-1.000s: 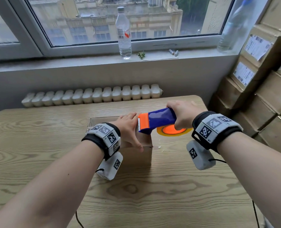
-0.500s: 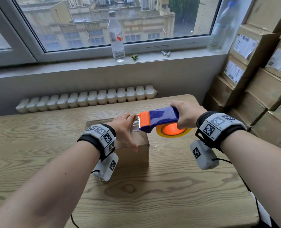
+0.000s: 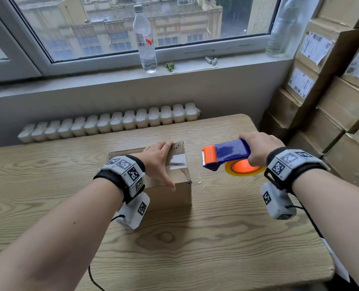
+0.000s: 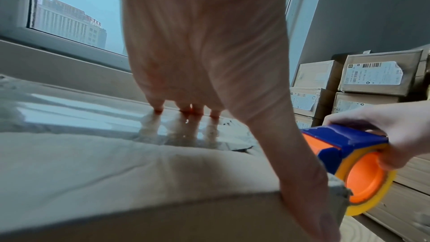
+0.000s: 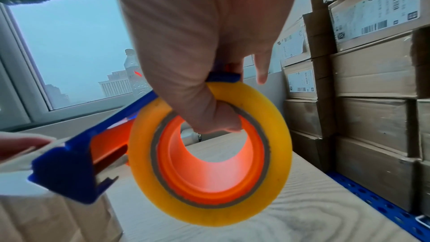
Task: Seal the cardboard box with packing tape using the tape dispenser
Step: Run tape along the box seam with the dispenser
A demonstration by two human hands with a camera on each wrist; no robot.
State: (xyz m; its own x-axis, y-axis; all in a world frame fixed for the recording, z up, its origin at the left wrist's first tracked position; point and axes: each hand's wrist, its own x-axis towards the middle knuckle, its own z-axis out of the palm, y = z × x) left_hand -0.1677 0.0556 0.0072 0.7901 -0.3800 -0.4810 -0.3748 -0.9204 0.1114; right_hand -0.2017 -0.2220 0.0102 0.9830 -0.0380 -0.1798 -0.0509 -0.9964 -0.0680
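Tape point(image 3: 177, 161) is pressed onto the cardboard box point(image 3: 170, 192) at mid-surface by the flat, straight-fingered left hand point(image 3: 158, 162), seemingly to bond it, while the tape dispenser point(image 3: 227, 157) is gripped clear to the right by the right hand point(image 3: 258, 149).

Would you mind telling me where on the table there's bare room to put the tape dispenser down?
Bare wood lies right of the cardboard box, beneath the tape dispenser in the right hand. More lies along the table near edge, and left of the box. The left hand covers the box top, so that spot is crowded.
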